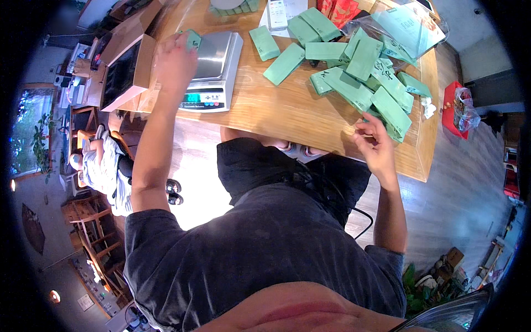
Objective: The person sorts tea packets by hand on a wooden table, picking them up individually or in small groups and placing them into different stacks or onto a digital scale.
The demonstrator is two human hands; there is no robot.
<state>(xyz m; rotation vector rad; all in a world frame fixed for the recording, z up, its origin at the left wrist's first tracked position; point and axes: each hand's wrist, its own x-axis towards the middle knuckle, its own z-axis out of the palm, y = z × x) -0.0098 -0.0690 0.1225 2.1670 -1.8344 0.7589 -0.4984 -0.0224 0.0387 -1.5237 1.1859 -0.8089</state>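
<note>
1. Two bare hands at a wooden bench (265,110): left hand (176,63) at the scale, right hand (375,145) at the near right of the packet pile.
2. Left grip: fingers closed on a green packet (193,40), mostly hidden by the hand, at the left edge of the scale's steel plate (214,55).
3. Right grip: loosely curled, thumb and fingers apart, nothing seen between them; just beside the nearest packet of the pile, contact can't be told.
4. Scale (228,93): white body, lit green display (193,98), small print and coloured buttons along the front panel.
5. Packet pile (365,58): green blocks heaped on the bench's right half, several tilted over one another. Bold dark brush-style characters on some faces, small dark marks near the ends of others.
6. White remote (277,14) on a paper sheet (298,8), far side; key markings too small to read.
7. Red package (336,10) with gold-coloured pattern, behind the pile.
8. Pale printed card (409,25) in clear plastic, far right; its small print is unreadable.
9. Open cardboard box (145,61) left of the scale.
</note>
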